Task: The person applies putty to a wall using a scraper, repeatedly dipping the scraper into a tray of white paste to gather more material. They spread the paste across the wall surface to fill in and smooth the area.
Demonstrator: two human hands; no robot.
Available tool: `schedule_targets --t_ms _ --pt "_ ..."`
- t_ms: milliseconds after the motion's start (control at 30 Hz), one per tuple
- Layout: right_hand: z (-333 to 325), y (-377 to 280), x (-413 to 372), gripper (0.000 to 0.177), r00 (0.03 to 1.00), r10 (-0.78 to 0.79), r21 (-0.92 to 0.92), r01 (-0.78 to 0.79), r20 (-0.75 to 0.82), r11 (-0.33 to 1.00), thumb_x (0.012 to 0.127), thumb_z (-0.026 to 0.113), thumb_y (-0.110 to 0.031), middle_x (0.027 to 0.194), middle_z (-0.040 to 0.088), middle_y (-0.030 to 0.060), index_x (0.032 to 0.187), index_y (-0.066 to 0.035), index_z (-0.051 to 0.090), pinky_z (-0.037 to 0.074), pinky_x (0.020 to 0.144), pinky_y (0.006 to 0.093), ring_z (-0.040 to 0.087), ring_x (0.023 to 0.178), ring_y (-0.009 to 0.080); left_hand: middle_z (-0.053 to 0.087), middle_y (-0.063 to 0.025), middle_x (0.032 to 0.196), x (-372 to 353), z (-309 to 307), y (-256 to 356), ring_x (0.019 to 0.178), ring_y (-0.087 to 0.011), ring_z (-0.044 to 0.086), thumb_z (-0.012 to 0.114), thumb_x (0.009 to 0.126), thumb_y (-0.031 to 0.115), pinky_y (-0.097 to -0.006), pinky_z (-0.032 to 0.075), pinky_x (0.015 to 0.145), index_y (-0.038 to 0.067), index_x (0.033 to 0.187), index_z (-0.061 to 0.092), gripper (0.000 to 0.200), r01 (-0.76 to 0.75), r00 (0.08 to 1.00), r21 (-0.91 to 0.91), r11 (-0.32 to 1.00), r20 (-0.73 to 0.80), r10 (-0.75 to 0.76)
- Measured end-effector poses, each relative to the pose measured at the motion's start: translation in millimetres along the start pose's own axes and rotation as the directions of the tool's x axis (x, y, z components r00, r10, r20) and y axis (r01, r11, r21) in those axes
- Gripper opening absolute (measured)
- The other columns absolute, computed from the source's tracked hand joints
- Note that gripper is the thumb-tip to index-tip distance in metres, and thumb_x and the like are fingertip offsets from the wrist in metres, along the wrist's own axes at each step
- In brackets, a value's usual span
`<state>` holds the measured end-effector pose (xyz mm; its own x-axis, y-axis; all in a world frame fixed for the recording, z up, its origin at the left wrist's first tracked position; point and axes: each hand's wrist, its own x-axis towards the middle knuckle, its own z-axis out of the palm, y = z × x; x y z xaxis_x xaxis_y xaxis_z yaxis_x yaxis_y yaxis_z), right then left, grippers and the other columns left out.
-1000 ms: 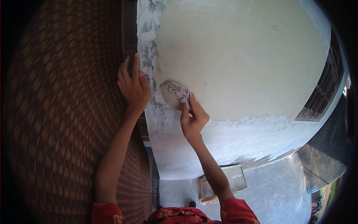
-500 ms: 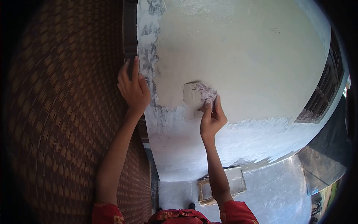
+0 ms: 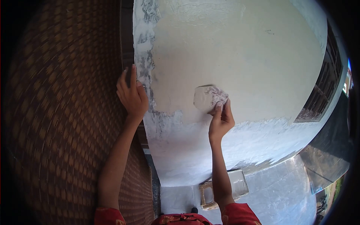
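Pressing flat against the wall (image 3: 240, 56), a flat sheet (image 3: 207, 98) smeared with grey-white putty lies just above the line where the bare cream surface meets the white coated band below. The right hand (image 3: 222, 122) holds this sheet by its lower right corner, with the fingers (image 3: 218, 110) pinched on that corner and the rest of the sheet clear of the hand. The left hand (image 3: 132, 96) rests at the wall's left edge, fingers stretched out and slightly spread, their tips on the dark frame (image 3: 126, 37) beside a patchy white strip; it grips nothing. The two hands are well apart, with the sheet between them and nearer the right. A brown woven screen (image 3: 63, 112) fills the area left of the frame. Below the forearms, a flat tray (image 3: 240, 182) with a whitish coating lies on the tiled floor (image 3: 277, 187), close to the foot of the wall. A window grille (image 3: 328, 75) shows at the far right. Red sleeves (image 3: 240, 214) are visible at the lower margin.
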<state>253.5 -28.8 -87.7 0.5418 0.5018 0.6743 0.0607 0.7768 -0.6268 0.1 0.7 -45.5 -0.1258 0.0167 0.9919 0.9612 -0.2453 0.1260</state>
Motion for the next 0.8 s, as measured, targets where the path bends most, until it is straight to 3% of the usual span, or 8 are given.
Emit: schedule_targets --t_ms 133,200,333,567,633,733,767,800 --pt "-24.1 -31.1 22.5 0.041 0.989 -0.082 0.053 0.089 -0.123 0.995 0.096 0.054 -0.006 0.107 0.065 0.0209 0.132 0.010 0.046 0.058 0.079 0.0331 0.066 0.089 0.0194 0.044 -0.0208 0.133 -2.9 4.5 0.9 0.120 -0.0366 0.043 0.038 0.093 0.016 -0.0486 0.034 0.095 0.012 0.143 0.042 0.050 0.004 1.000 -0.032 0.999 -0.018 -0.005" --pt "-7.5 -31.8 -0.6 0.038 0.999 -0.036 0.073 0.035 0.000 0.997 0.093 0.056 0.000 0.109 0.065 0.0194 0.129 0.011 0.049 0.055 0.078 0.0291 0.064 0.090 0.0176 0.044 -0.0209 0.133 -1.9 4.4 0.5 0.119 -0.0365 0.043 0.039 0.093 0.015 -0.0486 0.034 0.095 0.013 0.143 0.042 0.050 0.007 1.000 -0.025 1.000 -0.018 -0.007" --pt "39.9 -12.5 -50.6 0.038 0.912 -0.274 -0.067 0.308 0.304 0.949 0.080 0.065 0.007 0.085 0.068 0.0173 0.117 0.000 0.064 0.055 0.067 0.0257 0.067 0.072 0.0156 0.044 -0.0210 0.132 -0.2 -0.9 0.9 0.118 -0.0362 0.044 0.040 0.093 0.015 -0.0485 0.034 0.095 0.014 0.143 0.044 0.050 0.022 1.000 -0.007 1.000 0.013 -0.022" --pt "-7.2 -24.4 -2.6 0.034 0.999 -0.017 0.078 0.020 -0.036 0.997 0.091 0.058 0.002 0.103 0.067 0.0187 0.123 0.013 0.054 0.056 0.076 0.0298 0.065 0.086 0.0172 0.044 -0.0224 0.132 -1.4 0.6 2.7 0.115 -0.0362 0.045 0.037 0.094 0.013 -0.0465 0.034 0.097 0.008 0.142 0.043 0.049 0.017 1.000 0.017 1.000 -0.004 -0.017" --pt "-7.4 -29.7 -9.5 0.036 0.999 -0.020 0.089 0.017 0.027 0.996 0.092 0.058 0.003 0.106 0.067 0.0190 0.125 0.013 0.052 0.056 0.078 0.0309 0.065 0.088 0.0177 0.045 -0.0212 0.130 -2.6 4.3 2.2 0.116 -0.0363 0.045 0.039 0.093 0.016 -0.0481 0.034 0.094 0.014 0.142 0.045 0.049 0.023 0.999 -0.052 0.998 -0.032 -0.024" --pt "26.8 -13.7 -42.9 0.036 0.953 -0.189 -0.070 0.211 0.236 0.975 0.084 0.065 0.003 0.094 0.070 0.0197 0.121 0.005 0.061 0.056 0.062 0.0260 0.066 0.080 0.0137 0.046 -0.0210 0.130 -3.2 2.3 1.4 0.116 -0.0358 0.045 0.038 0.093 0.016 -0.0478 0.034 0.094 0.014 0.142 0.045 0.049 0.029 1.000 -0.018 0.999 -0.008 -0.029" --pt "38.9 -12.0 -50.2 0.037 0.939 -0.201 -0.043 0.221 0.278 0.974 0.086 0.064 0.005 0.090 0.068 0.0105 0.122 0.007 0.059 0.050 0.068 0.0205 0.058 0.079 0.0074 0.046 -0.0210 0.130 -3.1 1.8 2.1 0.116 -0.0358 0.045 0.038 0.093 0.016 -0.0478 0.034 0.094 0.014 0.142 0.045 0.049 0.025 1.000 -0.021 0.999 -0.006 -0.026" --pt "49.3 -6.5 -53.6 0.037 0.932 -0.241 -0.037 0.260 0.270 0.965 0.085 0.064 0.005 0.090 0.067 0.0110 0.122 0.006 0.059 0.051 0.067 0.0211 0.057 0.079 0.0073 0.045 -0.0211 0.130 -2.1 1.0 1.8 0.115 -0.0358 0.045 0.038 0.093 0.016 -0.0479 0.034 0.094 0.014 0.142 0.045 0.049 0.020 1.000 -0.014 1.000 -0.003 -0.020"
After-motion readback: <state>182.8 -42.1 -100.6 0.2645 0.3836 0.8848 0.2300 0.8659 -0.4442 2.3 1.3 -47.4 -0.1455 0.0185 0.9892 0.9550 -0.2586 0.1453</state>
